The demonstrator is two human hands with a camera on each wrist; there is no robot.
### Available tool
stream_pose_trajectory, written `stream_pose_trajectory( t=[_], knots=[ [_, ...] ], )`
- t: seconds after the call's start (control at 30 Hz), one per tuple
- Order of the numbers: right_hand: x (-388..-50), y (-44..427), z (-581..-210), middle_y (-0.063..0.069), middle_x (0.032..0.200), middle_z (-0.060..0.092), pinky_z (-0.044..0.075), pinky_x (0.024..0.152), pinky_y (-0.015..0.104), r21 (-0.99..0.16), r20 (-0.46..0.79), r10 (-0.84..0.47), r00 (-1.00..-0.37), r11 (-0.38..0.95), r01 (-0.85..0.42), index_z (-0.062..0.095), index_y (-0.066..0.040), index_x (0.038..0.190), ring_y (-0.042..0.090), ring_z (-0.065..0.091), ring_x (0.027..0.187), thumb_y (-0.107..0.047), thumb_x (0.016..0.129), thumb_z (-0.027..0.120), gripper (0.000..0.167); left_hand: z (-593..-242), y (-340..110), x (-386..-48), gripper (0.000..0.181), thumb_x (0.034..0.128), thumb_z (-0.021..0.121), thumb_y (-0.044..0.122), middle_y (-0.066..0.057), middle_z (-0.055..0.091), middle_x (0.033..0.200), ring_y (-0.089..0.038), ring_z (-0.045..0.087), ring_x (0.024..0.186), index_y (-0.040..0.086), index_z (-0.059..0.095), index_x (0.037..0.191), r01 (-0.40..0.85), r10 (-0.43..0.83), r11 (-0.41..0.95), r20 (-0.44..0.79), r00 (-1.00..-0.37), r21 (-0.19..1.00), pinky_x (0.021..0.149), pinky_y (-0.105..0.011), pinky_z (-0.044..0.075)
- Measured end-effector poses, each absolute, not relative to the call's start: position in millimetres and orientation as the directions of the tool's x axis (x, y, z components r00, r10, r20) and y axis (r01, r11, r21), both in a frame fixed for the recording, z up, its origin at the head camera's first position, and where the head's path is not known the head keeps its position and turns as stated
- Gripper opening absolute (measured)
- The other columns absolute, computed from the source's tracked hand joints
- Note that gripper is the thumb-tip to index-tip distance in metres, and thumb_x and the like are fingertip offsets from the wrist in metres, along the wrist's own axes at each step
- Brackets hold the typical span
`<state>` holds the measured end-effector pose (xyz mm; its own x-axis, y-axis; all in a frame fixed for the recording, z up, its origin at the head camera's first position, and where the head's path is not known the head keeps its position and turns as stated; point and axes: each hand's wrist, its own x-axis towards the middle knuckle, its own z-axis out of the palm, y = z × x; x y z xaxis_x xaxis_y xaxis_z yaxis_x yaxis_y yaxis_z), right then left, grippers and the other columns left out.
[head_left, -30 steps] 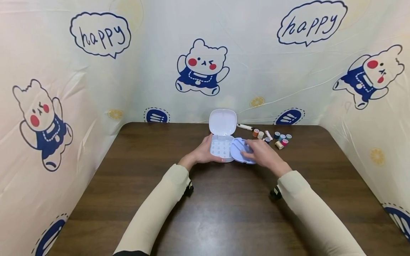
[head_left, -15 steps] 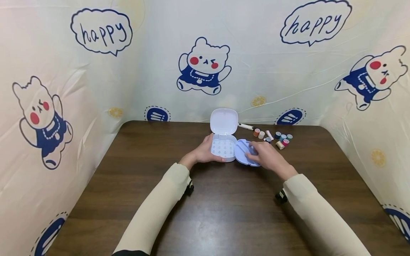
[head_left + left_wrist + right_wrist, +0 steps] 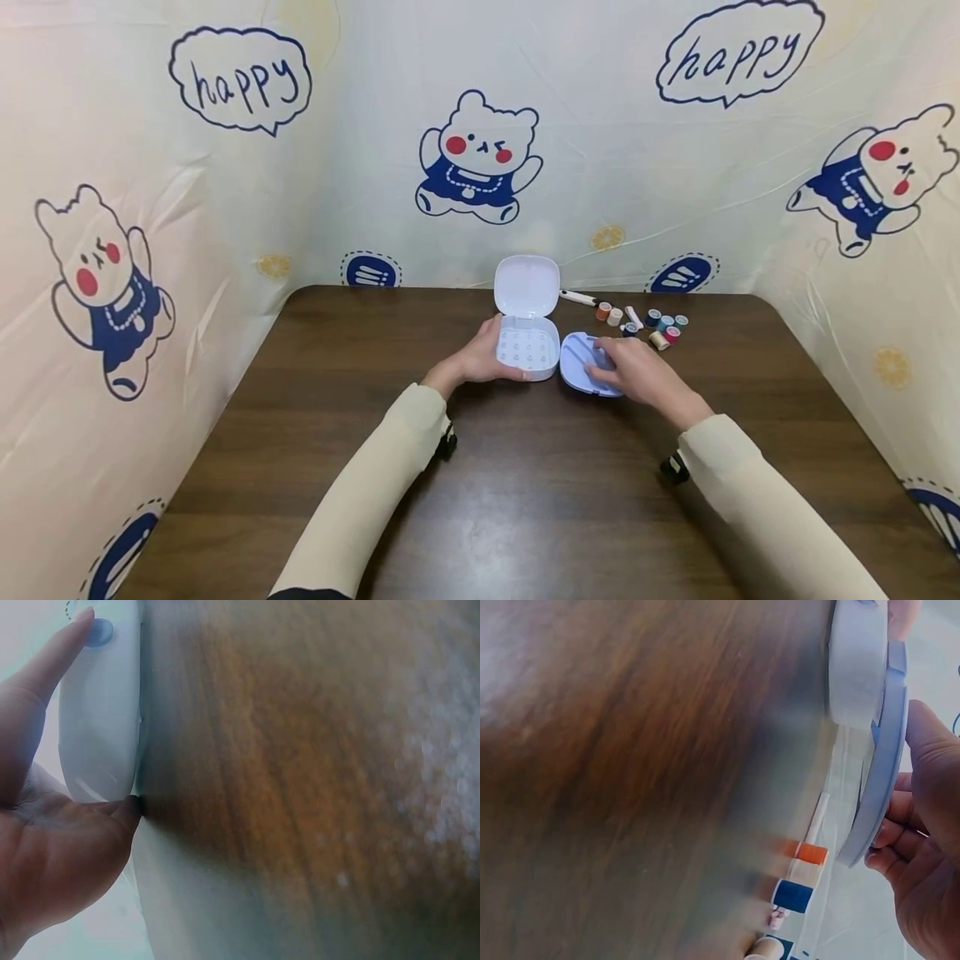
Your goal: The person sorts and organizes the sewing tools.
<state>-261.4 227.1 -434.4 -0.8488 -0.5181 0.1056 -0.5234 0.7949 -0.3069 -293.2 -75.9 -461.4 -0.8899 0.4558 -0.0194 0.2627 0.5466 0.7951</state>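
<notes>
An open pale sewing box (image 3: 546, 374) sits toward the back of the table, its white lid (image 3: 527, 285) tipped up behind it. Rows of small pegs show inside. My left hand (image 3: 477, 350) holds the box at its left side, the thumb along the front wall beside a round blue button (image 3: 99, 632). Just right of the box, my right hand (image 3: 636, 368) grips a shallow lavender tray (image 3: 576, 363) by its right side. In the right wrist view the tray (image 3: 889, 757) stands above the table, with fingers under its edge and the thumb on top.
Behind the tray lie several thread spools, among them an orange one (image 3: 603, 311), a dark blue one (image 3: 631, 330) and a beige one (image 3: 659, 340). A small white-and-pink item (image 3: 633, 317) lies among them. A white-and-black stick-like tool (image 3: 579, 297) lies beside the lid. A printed cloth hangs behind the table.
My right hand has drawn the tray rightward and slightly nearer, from overlapping the box's right edge to beside it. The left hand stays on the box.
</notes>
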Motion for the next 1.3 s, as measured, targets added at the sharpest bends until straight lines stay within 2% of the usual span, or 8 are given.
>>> stream_pose_trajectory(
  t=[0.23, 0.53, 0.77, 1.0, 1.3],
  knots=[
    [-254, 233, -439, 0.003, 0.085, 0.066, 0.050, 0.070, 0.035, -0.307, 0.067, -0.520, -0.852, 0.802, -0.513, 0.066, 0.004, 0.124, 0.018, 0.057, 0.076, -0.030, 0.095, 0.073, 0.045, -465, -72, -291, 0.121, 0.0722, 0.094, 0.031, -0.020, 0.026, 0.156, -0.031, 0.027, 0.144, 0.003, 0.015, 0.159, 0.271, 0.460, 0.561, -0.022, -0.888, 0.782, 0.116, -0.046, 0.031],
    [-247, 229, -442, 0.002, 0.085, 0.065, 0.050, 0.070, 0.035, -0.299, 0.063, -0.539, -0.840, 0.793, -0.531, 0.067, 0.003, 0.122, 0.018, 0.057, 0.075, -0.031, 0.095, 0.073, 0.043, -463, -73, -292, 0.122, 0.0714, 0.095, 0.030, -0.020, 0.025, 0.157, -0.032, 0.027, 0.144, 0.004, 0.015, 0.160, 0.258, 0.462, 0.549, -0.031, -0.886, 0.795, 0.116, -0.047, 0.030],
    [-239, 224, -441, 0.007, 0.094, 0.070, 0.055, 0.075, 0.035, -0.308, 0.029, -0.555, -0.831, 0.786, -0.536, 0.067, 0.002, 0.126, 0.017, 0.058, 0.077, -0.032, 0.097, 0.072, 0.046, -459, -75, -291, 0.122, 0.0728, 0.094, 0.030, -0.021, 0.023, 0.159, -0.033, 0.025, 0.145, 0.005, 0.012, 0.160, 0.249, 0.460, 0.553, -0.042, -0.887, 0.795, 0.117, -0.049, 0.029],
    [-232, 220, -442, 0.005, 0.090, 0.069, 0.053, 0.073, 0.035, -0.299, 0.049, -0.585, -0.810, 0.765, -0.570, 0.067, 0.003, 0.125, 0.016, 0.058, 0.076, -0.030, 0.097, 0.072, 0.044, -458, -76, -292, 0.120, 0.0732, 0.093, 0.031, -0.022, 0.024, 0.158, -0.034, 0.027, 0.144, 0.004, 0.014, 0.159, 0.252, 0.458, 0.561, -0.042, -0.888, 0.788, 0.116, -0.048, 0.030],
    [-223, 216, -445, 0.009, 0.103, 0.072, 0.056, 0.078, 0.037, -0.297, 0.024, -0.605, -0.796, 0.756, -0.583, 0.066, 0.000, 0.129, 0.015, 0.060, 0.081, -0.035, 0.098, 0.070, 0.047, -460, -78, -294, 0.121, 0.0726, 0.094, 0.032, -0.022, 0.024, 0.158, -0.034, 0.026, 0.144, 0.004, 0.014, 0.160, 0.251, 0.460, 0.558, -0.044, -0.887, 0.791, 0.116, -0.048, 0.030]
  ],
)
